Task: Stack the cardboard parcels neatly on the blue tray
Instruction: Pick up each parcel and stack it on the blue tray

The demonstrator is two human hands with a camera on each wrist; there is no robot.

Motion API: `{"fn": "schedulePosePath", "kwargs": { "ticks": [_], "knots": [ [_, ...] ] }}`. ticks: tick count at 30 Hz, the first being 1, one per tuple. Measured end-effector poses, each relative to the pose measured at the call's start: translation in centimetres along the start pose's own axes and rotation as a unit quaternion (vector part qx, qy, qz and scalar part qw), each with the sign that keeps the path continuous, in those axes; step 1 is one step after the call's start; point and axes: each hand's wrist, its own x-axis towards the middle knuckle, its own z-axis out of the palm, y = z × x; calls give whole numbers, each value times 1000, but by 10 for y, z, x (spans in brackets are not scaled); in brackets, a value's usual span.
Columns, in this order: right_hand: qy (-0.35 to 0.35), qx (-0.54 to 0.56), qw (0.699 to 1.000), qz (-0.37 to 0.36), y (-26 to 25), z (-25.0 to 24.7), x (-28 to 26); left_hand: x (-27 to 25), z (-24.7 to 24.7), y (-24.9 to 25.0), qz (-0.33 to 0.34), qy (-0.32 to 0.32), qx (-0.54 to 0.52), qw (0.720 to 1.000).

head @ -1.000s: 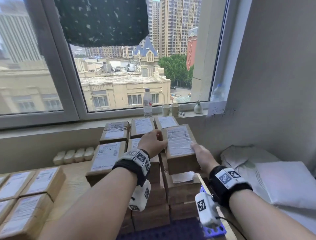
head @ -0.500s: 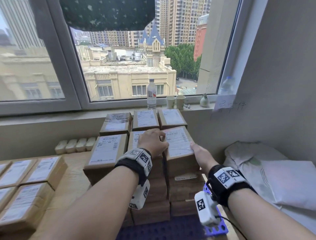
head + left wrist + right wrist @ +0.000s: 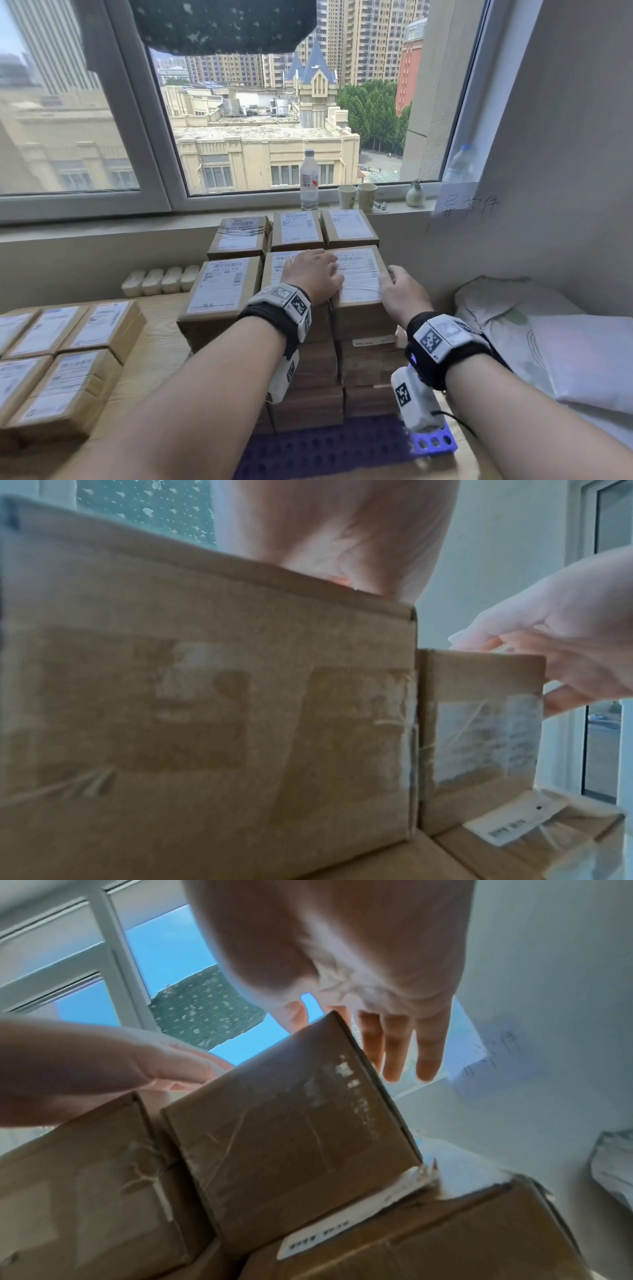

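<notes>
Cardboard parcels with white labels stand in several columns on the blue tray [image 3: 342, 448]. The front right top parcel [image 3: 358, 279] [image 3: 479, 723] [image 3: 291, 1123] sits level on its column. My left hand [image 3: 311, 274] [image 3: 342, 534] [image 3: 103, 1064] lies flat across the middle top parcel [image 3: 277, 270], its fingers reaching onto the right one. My right hand [image 3: 400, 291] [image 3: 565, 656] [image 3: 394, 1015] is at that parcel's right side. Its thumb is at the top edge and its straight fingers run along the side face.
Several loose parcels [image 3: 68, 359] lie on the wooden table at the left. White bags [image 3: 565, 349] are piled at the right against the wall. A bottle [image 3: 309, 181] and paper cups [image 3: 356, 196] stand on the sill behind the stack.
The front right parcel came down from a raised, tilted hold onto its column. My left hand moved flat on top, and my right hand slid forward along its side.
</notes>
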Motion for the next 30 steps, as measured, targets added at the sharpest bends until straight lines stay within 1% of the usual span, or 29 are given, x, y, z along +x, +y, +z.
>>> {"fn": "schedulePosePath", "kwargs": {
  "ticks": [3, 7, 12, 15, 18, 21, 24, 28, 30],
  "knots": [
    [35, -51, 997, -48, -10, -5, -10, -8, -5, -2, -8, 12, -24, 1000],
    [72, -120, 977, -160, -26, -6, -23, -24, -15, -12, -14, 68, -26, 997],
    [86, -144, 951, -260, -61, 2, -50, -45, -29, -36, -43, 81, -22, 996],
    [81, -149, 940, -297, -83, 17, -67, -58, -38, -52, -57, 98, -29, 993],
    [68, -153, 931, -325, -107, 36, -84, -74, -47, -74, -64, 116, -11, 991],
    [53, -140, 920, -362, -135, 64, -101, -96, -58, -108, -84, 141, 23, 986],
    [32, -135, 908, -395, -168, 99, -123, -122, -71, -155, -115, 144, 33, 982],
    [-13, -139, 898, -416, -210, 153, -153, -159, -88, -225, -161, 154, 44, 974],
    [-30, -147, 898, -413, -228, 179, -167, -178, -96, -257, -178, 155, 46, 970]
  ]
}}
